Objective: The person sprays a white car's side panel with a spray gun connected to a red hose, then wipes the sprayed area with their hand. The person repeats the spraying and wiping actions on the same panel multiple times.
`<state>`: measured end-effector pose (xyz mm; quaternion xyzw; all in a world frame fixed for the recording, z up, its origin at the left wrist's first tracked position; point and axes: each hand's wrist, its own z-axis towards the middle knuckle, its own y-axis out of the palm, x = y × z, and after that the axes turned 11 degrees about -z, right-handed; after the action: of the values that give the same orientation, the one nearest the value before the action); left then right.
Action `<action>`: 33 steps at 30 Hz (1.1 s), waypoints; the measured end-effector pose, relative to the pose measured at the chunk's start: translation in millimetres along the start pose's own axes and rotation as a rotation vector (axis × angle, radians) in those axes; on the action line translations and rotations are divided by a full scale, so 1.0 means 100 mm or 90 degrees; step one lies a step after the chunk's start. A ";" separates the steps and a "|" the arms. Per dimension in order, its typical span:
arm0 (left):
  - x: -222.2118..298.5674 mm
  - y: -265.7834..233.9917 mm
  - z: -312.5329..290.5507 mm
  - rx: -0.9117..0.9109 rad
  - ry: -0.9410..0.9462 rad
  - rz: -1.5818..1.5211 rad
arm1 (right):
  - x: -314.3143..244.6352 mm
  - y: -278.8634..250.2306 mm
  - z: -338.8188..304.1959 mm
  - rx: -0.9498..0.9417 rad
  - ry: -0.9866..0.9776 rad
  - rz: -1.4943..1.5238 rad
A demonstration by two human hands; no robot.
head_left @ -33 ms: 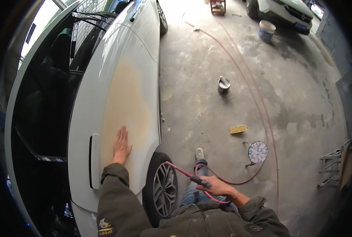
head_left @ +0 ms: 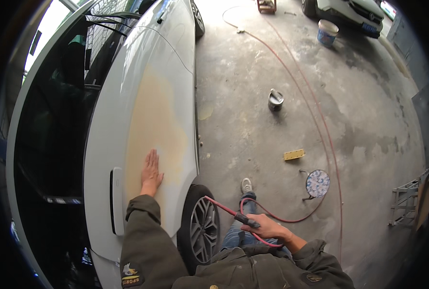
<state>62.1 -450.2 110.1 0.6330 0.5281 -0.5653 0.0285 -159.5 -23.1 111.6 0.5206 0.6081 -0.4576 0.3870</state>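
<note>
My left hand (head_left: 151, 173) lies flat, palm down, on a white car door (head_left: 176, 58), at the lower edge of a large yellowish filler patch (head_left: 156, 120). It holds nothing. My right hand (head_left: 267, 226) sits low over my knee, closed around the black grip of an air tool (head_left: 245, 220). The tool's thin red nozzle points left toward the car's wheel (head_left: 204, 226). A red hose (head_left: 320, 120) loops from the tool and runs away across the concrete floor.
On the floor to the right are a small tin can (head_left: 275, 99), a yellow sanding block (head_left: 294, 154) and a round speckled disc (head_left: 317, 183). A bucket (head_left: 328, 32) and another white car (head_left: 349, 12) stand far back. A metal rack (head_left: 407, 202) is at the right edge.
</note>
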 end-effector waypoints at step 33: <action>-0.64 -0.47 1.97 -0.019 0.104 -0.079 | 0.29 -0.79 1.62 0.032 0.039 0.162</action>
<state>-93.4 -595.2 113.6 0.6424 0.5753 -0.5047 -0.0401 -242.7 -173.0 50.7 0.6166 0.5372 -0.4037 0.4102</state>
